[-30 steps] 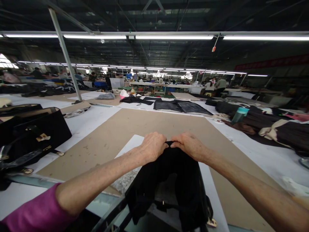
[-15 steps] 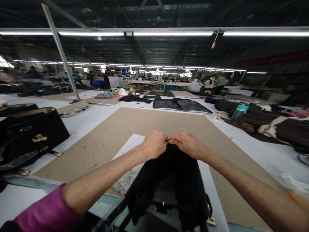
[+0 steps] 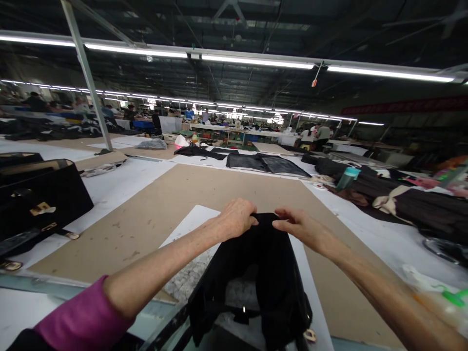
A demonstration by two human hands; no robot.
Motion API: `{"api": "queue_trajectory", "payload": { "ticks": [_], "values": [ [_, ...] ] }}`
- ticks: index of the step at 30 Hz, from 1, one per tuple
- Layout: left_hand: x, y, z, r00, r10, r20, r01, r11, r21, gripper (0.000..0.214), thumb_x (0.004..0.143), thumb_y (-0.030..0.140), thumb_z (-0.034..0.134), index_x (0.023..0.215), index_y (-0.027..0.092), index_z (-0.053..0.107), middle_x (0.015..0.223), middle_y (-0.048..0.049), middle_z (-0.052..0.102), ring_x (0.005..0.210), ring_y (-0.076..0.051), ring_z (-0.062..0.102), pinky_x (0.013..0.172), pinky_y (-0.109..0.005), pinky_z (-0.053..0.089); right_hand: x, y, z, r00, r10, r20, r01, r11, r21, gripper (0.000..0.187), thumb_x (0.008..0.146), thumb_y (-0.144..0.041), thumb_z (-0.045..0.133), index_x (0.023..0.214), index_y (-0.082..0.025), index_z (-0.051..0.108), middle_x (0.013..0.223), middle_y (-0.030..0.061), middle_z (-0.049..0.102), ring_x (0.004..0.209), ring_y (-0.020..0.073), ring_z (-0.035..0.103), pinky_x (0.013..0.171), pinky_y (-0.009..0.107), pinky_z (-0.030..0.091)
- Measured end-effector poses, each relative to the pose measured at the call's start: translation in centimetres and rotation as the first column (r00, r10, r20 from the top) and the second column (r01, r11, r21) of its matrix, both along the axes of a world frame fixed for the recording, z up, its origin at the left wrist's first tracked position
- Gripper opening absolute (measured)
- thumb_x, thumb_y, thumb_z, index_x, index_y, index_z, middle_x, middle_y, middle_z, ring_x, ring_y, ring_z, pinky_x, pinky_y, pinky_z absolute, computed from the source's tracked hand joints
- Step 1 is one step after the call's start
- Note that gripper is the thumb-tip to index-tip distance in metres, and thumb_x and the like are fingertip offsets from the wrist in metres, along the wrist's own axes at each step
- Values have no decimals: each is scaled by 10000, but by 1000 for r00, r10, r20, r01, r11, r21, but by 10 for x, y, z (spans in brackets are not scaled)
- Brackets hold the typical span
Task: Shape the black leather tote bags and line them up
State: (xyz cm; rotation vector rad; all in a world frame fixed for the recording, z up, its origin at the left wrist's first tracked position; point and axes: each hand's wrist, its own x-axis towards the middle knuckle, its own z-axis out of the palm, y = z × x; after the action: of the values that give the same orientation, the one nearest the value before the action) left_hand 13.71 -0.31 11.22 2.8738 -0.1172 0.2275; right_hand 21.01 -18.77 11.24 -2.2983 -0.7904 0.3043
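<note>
In front of me a black handbag (image 3: 280, 273) stands with its top open, showing a dark hollow with a paler floor. Gold-coloured hardware hangs at its lower right side. My left hand (image 3: 239, 218) pinches the bag's far rim at the left corner. At the right corner of that rim is my right hand (image 3: 302, 226), thumb and fingers apart, its fingertips close to the fabric; whether they touch it I cannot tell. Beneath the bag lies a white sheet (image 3: 199, 219), its nearer part marked with grey scuffs.
Another black handbag (image 3: 69, 195) with gold clasps stands at the left. Brown board (image 3: 237, 183) covers the table's middle. Black panels (image 3: 266, 163) lie beyond it. On the right are a teal-capped bottle (image 3: 348, 179), dark cloth (image 3: 431, 204) and a green-tipped bottle (image 3: 455, 298). Several people work far back.
My hands have moved apart along the bag's far rim. The right hand has let go and spread its thumb and fingers. My view has tilted and shifted slightly.
</note>
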Motion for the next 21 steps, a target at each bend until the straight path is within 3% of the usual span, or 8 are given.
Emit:
{"api": "queue_trajectory", "payload": {
  "ticks": [5,10,16,21],
  "values": [
    [14,-8,0,997,-68,22,68,997,32,201,754,350,503,770,214,650,684,-33,639,700,-182,594,594,-248,428,-7,16,1,957,-20,289,82,976,-203,162,694,-342,533,761,-217,611,668,-21,588,631,131,508,542,226,326],
    [24,-13,-7,994,-84,74,70,984,165,238,787,301,442,753,191,650,721,-72,652,736,-208,607,652,-292,451,0,22,1,883,122,453,0,966,-260,251,764,-286,430,561,-179,534,499,-26,438,523,100,415,503,224,248],
    [26,-19,-5,995,-82,63,70,982,178,253,779,310,439,731,171,645,734,-94,654,748,-230,609,632,-302,464,15,13,-3,940,116,321,-26,963,-269,339,786,-383,407,524,-174,461,449,-48,339,437,78,321,445,216,219],
    [22,-23,-1,998,-42,47,33,983,179,261,783,307,427,773,168,648,773,-100,652,776,-224,608,649,-293,467,1,-5,5,989,10,149,27,969,-245,460,844,-457,260,620,-158,528,476,-1,517,437,100,477,448,206,306]
  ]
}}
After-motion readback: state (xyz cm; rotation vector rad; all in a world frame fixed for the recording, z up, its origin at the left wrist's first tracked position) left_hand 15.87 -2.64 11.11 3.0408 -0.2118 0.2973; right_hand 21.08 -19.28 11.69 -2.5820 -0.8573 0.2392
